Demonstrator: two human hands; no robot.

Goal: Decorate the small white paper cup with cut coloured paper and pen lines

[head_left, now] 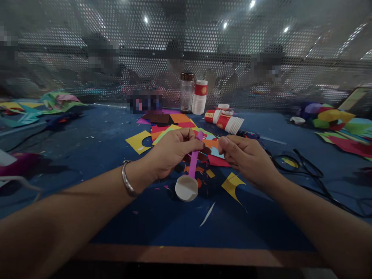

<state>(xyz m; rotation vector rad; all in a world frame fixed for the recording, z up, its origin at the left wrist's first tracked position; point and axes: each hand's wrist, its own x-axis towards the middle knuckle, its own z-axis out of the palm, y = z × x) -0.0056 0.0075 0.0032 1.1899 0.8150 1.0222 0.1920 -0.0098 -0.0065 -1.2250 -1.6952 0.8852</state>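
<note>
A person's two bare hands meet above a blue table (116, 232), seen from the wearer's head. The left hand (177, 151) pinches a narrow purple strip (193, 164) between thumb and fingers. The strip slants down toward the wearer, and its lower end meets a shallow white round piece (186, 188), like the bottom of a paper cup, just below the left hand. The right hand (247, 155) is close beside the left, fingers curled in and thumb pressed against them; whether anything thin is caught there, I cannot tell.

The work looks partly done: the strip appears cut to shape and the round piece trimmed. Whether the two are firmly fixed together is not clear. Nearer the wearer than the hands lies a loose white sliver (207, 215); below the right hand is a yellow scrap (232, 184) with a curved cut. Beyond the left hand, coloured sheets (162, 120) lie loose, seemingly unused.

Past the right hand are toppled paper cups (223, 121) and what may be a glue gun (250, 135). Farther beyond both hands stand a clear bottle (186, 93) and a stack of cups (199, 100).
</note>
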